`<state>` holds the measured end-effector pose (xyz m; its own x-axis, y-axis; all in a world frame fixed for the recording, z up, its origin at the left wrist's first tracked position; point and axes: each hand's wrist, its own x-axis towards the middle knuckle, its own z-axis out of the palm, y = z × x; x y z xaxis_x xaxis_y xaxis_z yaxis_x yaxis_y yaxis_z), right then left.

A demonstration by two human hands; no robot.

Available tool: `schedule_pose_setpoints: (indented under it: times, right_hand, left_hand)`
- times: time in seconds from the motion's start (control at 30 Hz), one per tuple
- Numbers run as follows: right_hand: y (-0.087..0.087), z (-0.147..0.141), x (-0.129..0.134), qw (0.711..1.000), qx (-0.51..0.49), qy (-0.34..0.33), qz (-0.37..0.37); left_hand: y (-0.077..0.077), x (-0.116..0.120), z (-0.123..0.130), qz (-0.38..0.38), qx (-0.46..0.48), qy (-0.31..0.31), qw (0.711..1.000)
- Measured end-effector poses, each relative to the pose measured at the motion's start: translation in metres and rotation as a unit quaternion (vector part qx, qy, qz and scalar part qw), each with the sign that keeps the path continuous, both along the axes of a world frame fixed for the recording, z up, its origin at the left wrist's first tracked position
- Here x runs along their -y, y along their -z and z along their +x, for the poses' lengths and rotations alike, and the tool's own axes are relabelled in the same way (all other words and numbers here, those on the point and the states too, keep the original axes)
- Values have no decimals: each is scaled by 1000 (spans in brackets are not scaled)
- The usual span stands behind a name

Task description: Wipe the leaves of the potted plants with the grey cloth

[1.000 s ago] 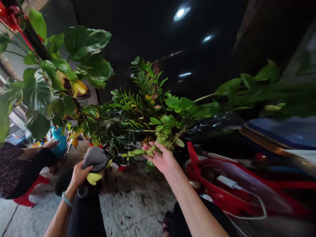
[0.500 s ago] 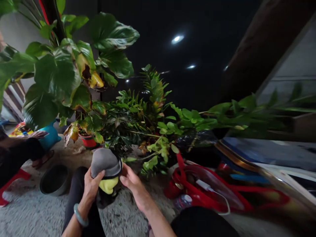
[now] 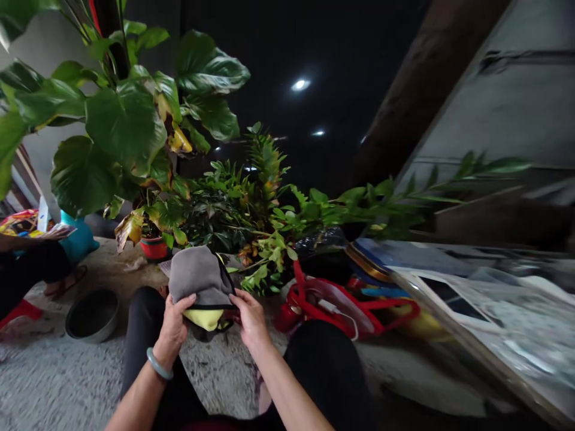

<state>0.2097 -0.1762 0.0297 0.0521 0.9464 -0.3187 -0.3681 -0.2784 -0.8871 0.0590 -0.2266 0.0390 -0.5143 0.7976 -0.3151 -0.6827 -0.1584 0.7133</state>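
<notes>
Between my hands is a grey cloth (image 3: 200, 276) with a black edge and a yellow-green underside that shows below it. My left hand (image 3: 176, 320) pinches its lower left part, thumb on top, with a pale bangle on the wrist. At the right corner, my right hand (image 3: 249, 317) grips the black edge between thumb and fingers. The cloth is held above the ground between my knees, its grey face spread and turned towards me. Some dark material shows beneath the yellow-green part; I cannot make out what it is.
A dark round basin (image 3: 93, 316) stands on the concrete floor to the left, near another person's leg (image 3: 38, 263). Potted plants (image 3: 155, 248) line the front. To the right are a red-trimmed bag (image 3: 332, 305) and a table (image 3: 503, 341) with a white phone-like object (image 3: 453, 299).
My right hand has closed on the cloth's right edge. The cloth is now spread flatter, with more grey showing. The view has turned to the right, bringing more of the table in.
</notes>
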Motion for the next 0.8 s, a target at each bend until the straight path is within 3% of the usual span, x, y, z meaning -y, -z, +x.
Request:
schedule_pose_setpoints:
  times: [0.1,0.27,0.47,0.57,0.67,0.8]
  right_hand:
    - [1,11,-4,999,31,9,-9]
    - [-13,37,-21,984,143,10,106]
    - [-15,46,-31,916,338,-56,207]
    - [-14,48,-35,902,359,-89,224]
    - [-11,55,-39,916,318,-111,218]
    - [-5,68,-42,976,144,-113,122]
  left_hand:
    - [1,3,3,-19,-23,39,999]
    - [11,6,5,-71,-31,99,992]
    - [19,7,4,-33,-93,182,978]
    - [22,9,0,-3,-129,224,966]
    - [26,11,-4,8,-148,244,958]
    - [37,8,-10,-1,-163,271,949]
